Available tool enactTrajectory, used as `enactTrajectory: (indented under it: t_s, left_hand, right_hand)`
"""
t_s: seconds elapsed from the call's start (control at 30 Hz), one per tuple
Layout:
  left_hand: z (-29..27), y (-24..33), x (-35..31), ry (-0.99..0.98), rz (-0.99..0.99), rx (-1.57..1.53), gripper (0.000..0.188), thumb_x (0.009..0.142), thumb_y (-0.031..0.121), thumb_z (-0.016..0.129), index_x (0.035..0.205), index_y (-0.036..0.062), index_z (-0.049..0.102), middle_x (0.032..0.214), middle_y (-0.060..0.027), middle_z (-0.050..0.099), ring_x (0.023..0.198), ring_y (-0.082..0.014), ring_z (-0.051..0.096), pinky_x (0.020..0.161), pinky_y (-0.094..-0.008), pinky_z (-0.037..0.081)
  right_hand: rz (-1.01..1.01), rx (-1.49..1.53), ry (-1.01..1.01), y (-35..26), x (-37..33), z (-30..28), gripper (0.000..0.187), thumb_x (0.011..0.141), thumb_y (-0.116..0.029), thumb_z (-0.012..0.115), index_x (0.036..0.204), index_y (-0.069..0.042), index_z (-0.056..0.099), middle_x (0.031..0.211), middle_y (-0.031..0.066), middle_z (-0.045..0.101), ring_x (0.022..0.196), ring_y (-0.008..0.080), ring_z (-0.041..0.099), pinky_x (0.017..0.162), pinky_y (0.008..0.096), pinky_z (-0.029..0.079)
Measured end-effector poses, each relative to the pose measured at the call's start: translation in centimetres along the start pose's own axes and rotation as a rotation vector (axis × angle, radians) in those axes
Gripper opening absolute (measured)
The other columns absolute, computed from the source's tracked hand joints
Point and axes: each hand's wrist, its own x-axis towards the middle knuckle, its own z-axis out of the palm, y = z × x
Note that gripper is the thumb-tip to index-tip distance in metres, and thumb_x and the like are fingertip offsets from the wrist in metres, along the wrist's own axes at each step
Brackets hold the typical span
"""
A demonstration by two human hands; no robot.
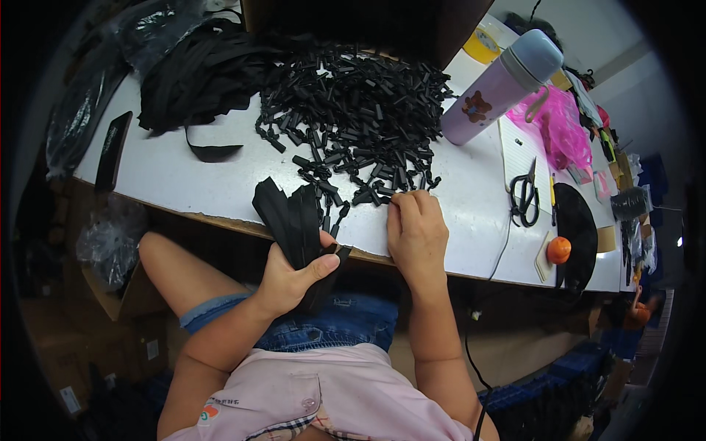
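My left hand is closed around a bundle of flat black fabric strips, their folded ends fanning out over the table's front edge. My thumb lies across the strips, and their lower part hangs above my lap. A few small black zipper pulls lie just beyond this hand. At the near right edge of a large heap of zipper pulls, my right hand rests with its fingers bent together. Its fingertips pinch at one small black zipper pull, partly hidden by the fingers.
More black strips are heaped at the back left, near a flat black bar. A lilac bottle stands right of the heap. Scissors, an orange fruit and a pink plastic bag lie farther right. A box stands behind.
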Motion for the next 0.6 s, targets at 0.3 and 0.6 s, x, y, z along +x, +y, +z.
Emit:
enactTrajectory:
  t_s: [0.3, 0.6]
  left_hand:
    - [0.2, 0.1, 0.1, 0.085, -0.030, -0.013, 0.016, 0.070, 0.007, 0.067, 0.081, 0.0028, 0.056, 0.070, -0.0002, 0.056, 0.063, -0.0058, 0.051, 0.059, -0.0191, 0.042]
    - [0.5, 0.2, -0.1, 0.032, 0.171, 0.133, 0.012, 0.073, 0.004, 0.063, 0.083, 0.0012, 0.058, 0.070, 0.0017, 0.056, 0.061, -0.0032, 0.049, 0.057, -0.0166, 0.040]
  right_hand:
    - [0.635, 1.089, -0.117, -0.9, -1.1, -1.4, 0.008, 0.074, 0.000, 0.058, 0.080, 0.001, 0.054, 0.077, 0.0044, 0.054, 0.064, 0.0069, 0.053, 0.053, 0.0187, 0.044]
    - [0.136, 1.063, -0.239, -3.4, -2.6, -1.8, 0.017, 0.068, 0.009, 0.059, 0.084, 0.003, 0.060, 0.079, 0.0086, 0.054, 0.066, 0.0108, 0.054, 0.056, 0.0201, 0.045]
